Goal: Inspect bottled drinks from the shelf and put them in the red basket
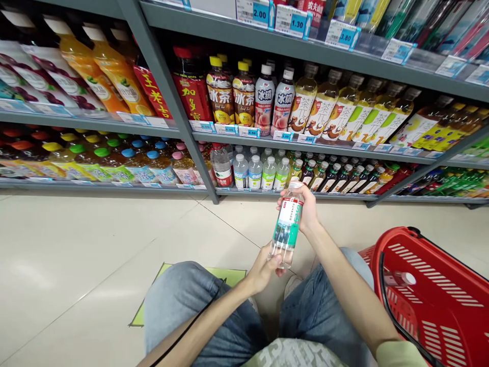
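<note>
Between my two hands is a clear water bottle [287,224] with a white cap and a white, red and green label, tilted a little to the right at the top. My left hand [263,267] is closed round its base, thumb across the front. My right hand [307,206] grips it near the neck, fingers behind the cap. Just beyond, rows of small bottles [255,172] stand on the lowest shelf. To the right, a red shopping basket [451,275] holds a bottle with a white cap [408,279].
Grey shelving [290,38] runs across the front, filled with juice bottles [110,66], iced tea bottles [244,97] and other drinks. Price tags [255,12] line the shelf edges. A green floor marking [225,275] lies partly under my left knee. The basket's black handle [385,295] leans toward me.
</note>
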`<state>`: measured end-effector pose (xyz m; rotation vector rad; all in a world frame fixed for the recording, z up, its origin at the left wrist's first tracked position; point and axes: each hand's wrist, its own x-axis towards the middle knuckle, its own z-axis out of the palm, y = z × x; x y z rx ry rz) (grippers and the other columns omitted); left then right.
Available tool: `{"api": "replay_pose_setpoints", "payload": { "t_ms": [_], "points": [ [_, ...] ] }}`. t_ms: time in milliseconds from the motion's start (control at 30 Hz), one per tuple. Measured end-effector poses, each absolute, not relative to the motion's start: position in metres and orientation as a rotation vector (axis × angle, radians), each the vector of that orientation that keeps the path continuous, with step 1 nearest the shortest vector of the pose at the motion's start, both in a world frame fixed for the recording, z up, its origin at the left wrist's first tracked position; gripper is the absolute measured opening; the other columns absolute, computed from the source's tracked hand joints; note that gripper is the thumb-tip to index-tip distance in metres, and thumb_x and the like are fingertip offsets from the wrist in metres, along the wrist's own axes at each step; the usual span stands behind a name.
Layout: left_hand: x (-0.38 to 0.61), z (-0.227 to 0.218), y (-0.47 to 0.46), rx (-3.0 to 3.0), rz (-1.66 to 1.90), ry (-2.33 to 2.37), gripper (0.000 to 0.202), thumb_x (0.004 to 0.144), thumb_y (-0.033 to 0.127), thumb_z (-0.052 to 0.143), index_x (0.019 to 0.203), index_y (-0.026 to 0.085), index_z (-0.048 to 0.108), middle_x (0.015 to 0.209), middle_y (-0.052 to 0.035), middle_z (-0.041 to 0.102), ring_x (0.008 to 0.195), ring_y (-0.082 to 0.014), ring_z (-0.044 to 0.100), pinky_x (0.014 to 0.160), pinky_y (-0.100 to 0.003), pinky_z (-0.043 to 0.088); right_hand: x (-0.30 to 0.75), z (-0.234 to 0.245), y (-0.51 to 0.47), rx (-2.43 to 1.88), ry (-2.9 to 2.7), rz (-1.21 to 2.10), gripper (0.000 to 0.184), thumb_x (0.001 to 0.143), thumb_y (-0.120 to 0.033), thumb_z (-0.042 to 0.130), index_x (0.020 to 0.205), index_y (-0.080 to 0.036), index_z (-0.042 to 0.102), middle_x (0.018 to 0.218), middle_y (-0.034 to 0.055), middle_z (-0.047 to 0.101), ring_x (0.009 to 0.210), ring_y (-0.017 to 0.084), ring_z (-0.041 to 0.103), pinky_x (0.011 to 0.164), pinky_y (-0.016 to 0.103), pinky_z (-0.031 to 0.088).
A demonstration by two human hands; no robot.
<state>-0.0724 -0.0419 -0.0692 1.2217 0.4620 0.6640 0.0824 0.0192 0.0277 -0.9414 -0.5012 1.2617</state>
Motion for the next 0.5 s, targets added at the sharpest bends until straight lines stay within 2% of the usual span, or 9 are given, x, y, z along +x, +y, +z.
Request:
{"api": "replay_pose_setpoints", "payload": {
  "t_ms": [167,333,400,500],
  "points": [
    [-0.0717,-0.0682,-0.0422,1.18,0.68,0.419,0.062,0.08,0.076,0.056,0.087,0.014,0.055,0.069,-0.0025,0.055,0.057,-0.0153,0.057,0.049,-0.025,0.047,0.0835,0.0253,0.0201,-0.928,-0.495,1.266,0.026,0.067,-0.035,0.062,0.085,-0.023,0.048,0.069,-0.0016,0.068,0.052,0.016,0.065,0.05,0.03,0.057],
    [-0.0714,-0.0657,-0.0402,1.121,0.628,0.349,0.063,0.081,0.073,0.058,0.092,0.011,0.059,0.074,-0.008,0.064,0.057,-0.0175,0.062,0.054,-0.029,0.049,0.0835,0.0261,0.0199,-0.934,-0.486,1.26,0.027,0.066,-0.035,0.063,0.086,-0.023,0.049,0.069,-0.0016,0.068,0.052,0.016,0.065,0.05,0.03,0.057],
    [-0.0701,-0.066,-0.0394,1.046,0.614,0.308,0.064,0.079,0.07,0.063,0.098,0.009,0.06,0.083,-0.0117,0.066,0.062,-0.0203,0.065,0.052,-0.029,0.05,0.0835,0.0274,0.0197,-0.922,-0.486,1.254,0.027,0.066,-0.035,0.063,0.087,-0.023,0.049,0.069,-0.0018,0.068,0.053,0.017,0.065,0.051,0.03,0.058],
    [-0.0683,-0.0658,-0.0394,0.899,0.603,0.279,0.061,0.077,0.062,0.07,0.108,0.01,0.059,0.107,-0.018,0.066,0.072,-0.0231,0.069,0.049,-0.028,0.052,0.0841,0.0289,0.0199,-0.9,-0.48,1.24,0.029,0.065,-0.033,0.062,0.09,-0.023,0.05,0.068,-0.0027,0.066,0.053,0.017,0.065,0.052,0.031,0.058]
  ]
}}
